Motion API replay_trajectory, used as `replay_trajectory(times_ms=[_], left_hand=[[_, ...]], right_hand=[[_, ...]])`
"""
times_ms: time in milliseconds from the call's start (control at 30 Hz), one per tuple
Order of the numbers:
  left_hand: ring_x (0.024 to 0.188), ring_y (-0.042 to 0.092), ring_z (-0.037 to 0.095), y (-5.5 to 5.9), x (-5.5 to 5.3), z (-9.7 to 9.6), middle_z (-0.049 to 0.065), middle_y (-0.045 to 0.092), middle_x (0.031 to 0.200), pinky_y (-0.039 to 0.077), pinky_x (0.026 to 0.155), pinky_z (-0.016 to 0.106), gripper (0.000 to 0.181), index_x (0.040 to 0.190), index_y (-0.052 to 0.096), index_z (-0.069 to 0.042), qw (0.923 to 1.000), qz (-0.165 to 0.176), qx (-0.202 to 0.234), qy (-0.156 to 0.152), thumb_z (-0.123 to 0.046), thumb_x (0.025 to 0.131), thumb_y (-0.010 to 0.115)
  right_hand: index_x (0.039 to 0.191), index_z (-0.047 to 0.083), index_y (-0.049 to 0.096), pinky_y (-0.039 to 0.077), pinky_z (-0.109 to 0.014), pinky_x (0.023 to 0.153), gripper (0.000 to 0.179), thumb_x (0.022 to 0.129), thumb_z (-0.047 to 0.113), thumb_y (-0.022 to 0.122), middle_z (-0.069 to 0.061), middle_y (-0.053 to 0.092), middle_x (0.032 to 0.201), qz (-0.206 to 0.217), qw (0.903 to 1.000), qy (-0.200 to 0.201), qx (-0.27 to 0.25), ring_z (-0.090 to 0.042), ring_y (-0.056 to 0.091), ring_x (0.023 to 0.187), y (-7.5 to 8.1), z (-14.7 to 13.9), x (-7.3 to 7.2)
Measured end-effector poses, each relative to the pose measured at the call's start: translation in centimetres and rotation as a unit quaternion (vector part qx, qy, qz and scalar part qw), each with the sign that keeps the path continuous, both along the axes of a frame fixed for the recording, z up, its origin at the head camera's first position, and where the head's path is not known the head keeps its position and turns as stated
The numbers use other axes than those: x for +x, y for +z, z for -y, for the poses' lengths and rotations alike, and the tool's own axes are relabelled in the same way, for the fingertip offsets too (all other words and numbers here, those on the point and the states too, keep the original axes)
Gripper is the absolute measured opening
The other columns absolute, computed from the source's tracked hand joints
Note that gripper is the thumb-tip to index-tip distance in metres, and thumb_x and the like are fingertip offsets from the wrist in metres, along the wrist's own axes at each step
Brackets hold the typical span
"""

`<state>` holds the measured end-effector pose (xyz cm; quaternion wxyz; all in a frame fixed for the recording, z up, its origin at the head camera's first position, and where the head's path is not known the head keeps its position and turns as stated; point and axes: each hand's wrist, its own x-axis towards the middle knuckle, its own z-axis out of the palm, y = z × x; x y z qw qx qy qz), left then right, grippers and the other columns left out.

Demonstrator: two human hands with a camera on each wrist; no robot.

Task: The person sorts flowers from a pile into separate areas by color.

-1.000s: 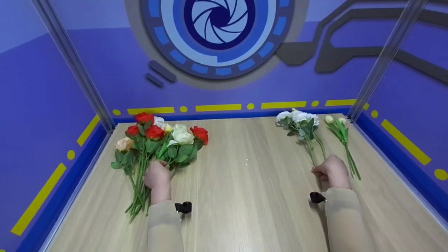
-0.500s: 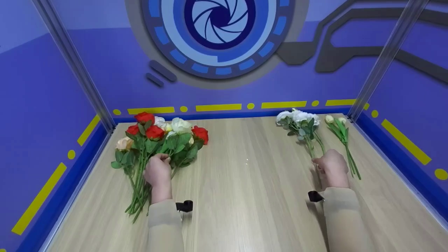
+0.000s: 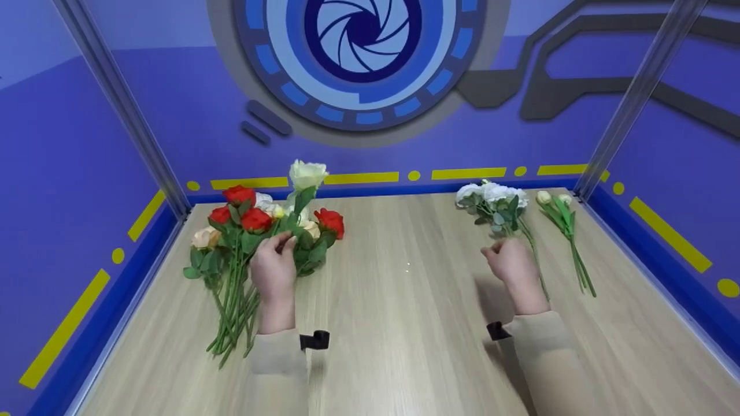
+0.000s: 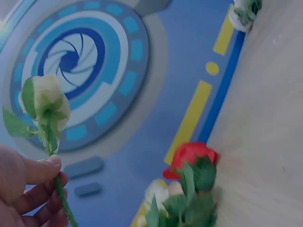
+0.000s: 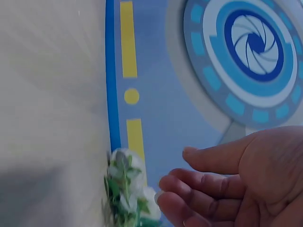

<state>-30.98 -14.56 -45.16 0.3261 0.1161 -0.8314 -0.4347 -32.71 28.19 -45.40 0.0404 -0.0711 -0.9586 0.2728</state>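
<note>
My left hand (image 3: pixel 274 271) pinches the green stem of a white rose (image 3: pixel 307 175) between thumb and fingers. In the left wrist view the rose (image 4: pixel 47 101) stands upright above the fingertips, leaves at its side. Below it lies a bunch with red roses (image 3: pixel 255 219), a peach rose (image 3: pixel 205 237) and other pale blooms, partly behind the hand. My right hand (image 3: pixel 513 266) is raised above the stems of the white flowers (image 3: pixel 500 195). Its fingers are loosely bent with nothing between them, as the right wrist view shows; the white blooms (image 5: pixel 125 182) lie beyond.
Two pale tulips (image 3: pixel 558 211) lie at the table's right. A single red rose (image 3: pixel 330 222) marks the right side of the left bunch. Purple panels (image 3: pixel 370 156) with metal corner posts (image 3: pixel 627 104) enclose the wooden table (image 3: pixel 399 323) at the back and sides.
The left hand has lifted the white rose up out of the left bunch. The right hand has come off the white flowers' stems and moved up and to the left.
</note>
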Motion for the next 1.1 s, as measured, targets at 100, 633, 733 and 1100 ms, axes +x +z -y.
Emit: replay_trajectory(times_ms=[100,633,733,1100], left_hand=[[0.084,0.072,0.027,0.9,0.3,-0.8,0.016,0.078,0.099,0.056,0.070,0.035,0.020,0.108,0.080,-0.003,0.9980,-0.016,0.052,-0.033,-0.016,0.092,0.078],[0.069,0.068,0.009,-0.4,-0.3,-7.5,0.001,0.071,0.080,0.061,0.058,0.024,0.019,0.105,0.073,0.009,0.9041,0.043,0.348,-0.243,-0.001,0.090,0.077],[0.070,0.068,0.008,-0.9,-0.3,-8.7,0.001,0.071,0.081,0.062,0.059,0.026,0.019,0.105,0.072,0.010,0.8950,0.057,0.352,-0.268,0.000,0.091,0.076],[0.073,0.070,0.010,-1.7,-0.3,-10.3,0.003,0.072,0.083,0.062,0.060,0.025,0.016,0.105,0.069,0.010,0.8861,0.057,0.366,-0.279,0.000,0.093,0.073]], right_hand=[[0.098,0.000,0.074,0.047,-0.034,0.060,0.028,0.101,0.025,0.062,-0.013,0.072,0.085,-0.040,0.9988,0.027,-0.006,-0.022,0.062,0.070,-0.2,1.8,0.2],[0.101,-0.002,0.077,0.062,-0.047,0.066,0.019,0.099,0.015,0.070,-0.017,0.078,0.086,-0.039,0.9407,0.242,-0.235,-0.020,0.073,0.066,-3.0,11.7,2.9],[0.104,-0.004,0.077,0.061,-0.035,0.064,0.025,0.099,0.020,0.070,-0.018,0.078,0.088,-0.021,0.9283,0.267,-0.258,-0.019,0.073,0.066,-3.4,12.7,3.4],[0.096,-0.007,0.076,0.060,-0.026,0.063,0.014,0.092,0.007,0.076,-0.022,0.077,0.087,-0.003,0.9081,0.301,-0.291,-0.004,0.066,0.065,-4.0,14.2,4.3]])
